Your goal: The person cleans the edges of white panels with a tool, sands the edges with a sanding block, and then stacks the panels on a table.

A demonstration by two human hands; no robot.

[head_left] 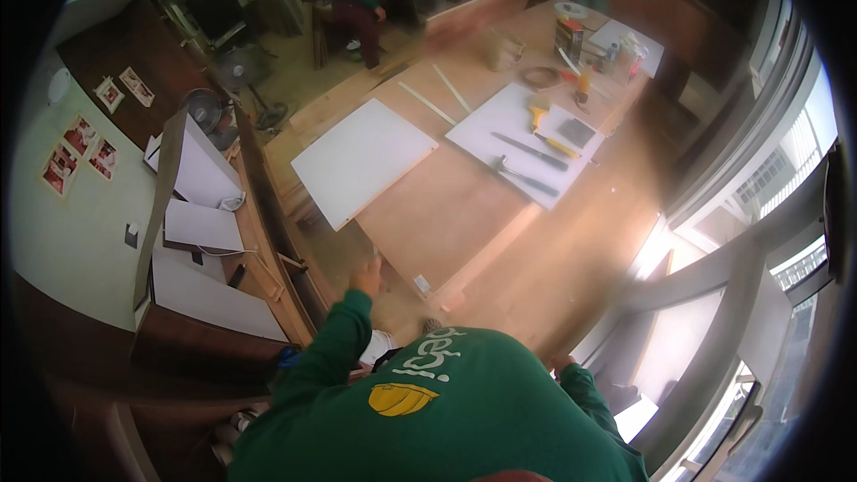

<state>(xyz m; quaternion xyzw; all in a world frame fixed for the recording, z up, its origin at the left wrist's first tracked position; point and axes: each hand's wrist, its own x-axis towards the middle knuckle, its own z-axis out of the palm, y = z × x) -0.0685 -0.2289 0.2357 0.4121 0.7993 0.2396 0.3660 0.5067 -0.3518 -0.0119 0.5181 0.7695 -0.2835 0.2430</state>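
Observation:
My left hand (pixel 366 277) is out in front of me, just off the near left corner of a wooden worktable (pixel 437 223). Its fingers point forward, but blur hides whether they hold anything. Low at my right side, my right hand (pixel 561 363) shows only in part, its fingers mostly hidden. The nearest thing beyond my left hand is a white panel (pixel 361 161) overhanging the table's left edge. On a second white panel (pixel 482 129) lie a hammer (pixel 527 177), a long flat blade with a dark handle (pixel 531 152), a yellow brush (pixel 538 112) and a dark block (pixel 576 131).
Farther back stand a tin (pixel 569 38) and a bottle (pixel 585 80), near a brown ring (pixel 540 78). Two people in green tops are beyond the table. White cabinet parts (pixel 201 225) and a fan (pixel 203 109) stand left; windows (pixel 696 330) line the right.

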